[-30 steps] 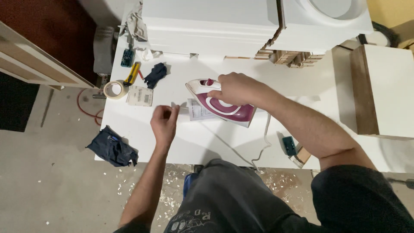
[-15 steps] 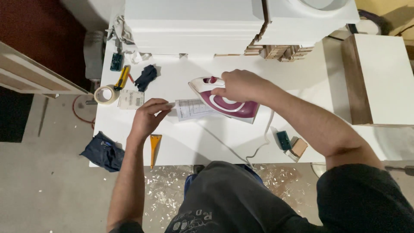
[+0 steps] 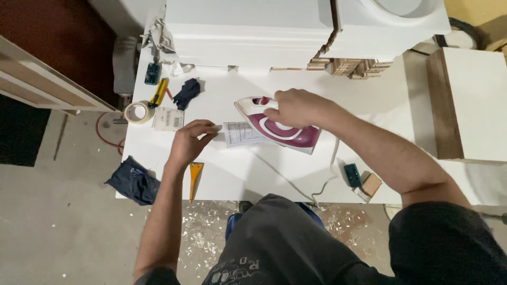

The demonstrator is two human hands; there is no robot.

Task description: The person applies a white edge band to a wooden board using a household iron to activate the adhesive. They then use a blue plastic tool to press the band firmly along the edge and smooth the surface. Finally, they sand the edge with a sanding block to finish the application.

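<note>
Your right hand (image 3: 296, 107) is wrapping closed around the handle of the purple and white iron (image 3: 280, 126), pressing it flat on the white table (image 3: 248, 174), and it is sitting almost where it sat a second ago. The change is on your other side: your left hand (image 3: 191, 141) has slid up and to the right from the table edge, and its fingertips are now pinching the end of the printed paper sheet (image 3: 244, 134) lying under the iron's nose, fingers curled loosely, not fisted. That is uncovering the orange triangular wedge (image 3: 195, 178) by your left wrist.

Around you, the iron's white cord (image 3: 331, 174) is trailing off the near edge, just beside a small teal block and wooden block (image 3: 363, 179). To the left, a tape roll (image 3: 137, 112), a white card (image 3: 168, 119), a yellow-handled tool (image 3: 158, 92) and a dark glove (image 3: 186, 93) are lying well apart from the iron. A dark cloth (image 3: 134, 181) is hanging off the left corner. White panels (image 3: 248, 26) are stacked along the far edge, crowding the space behind the iron.
</note>
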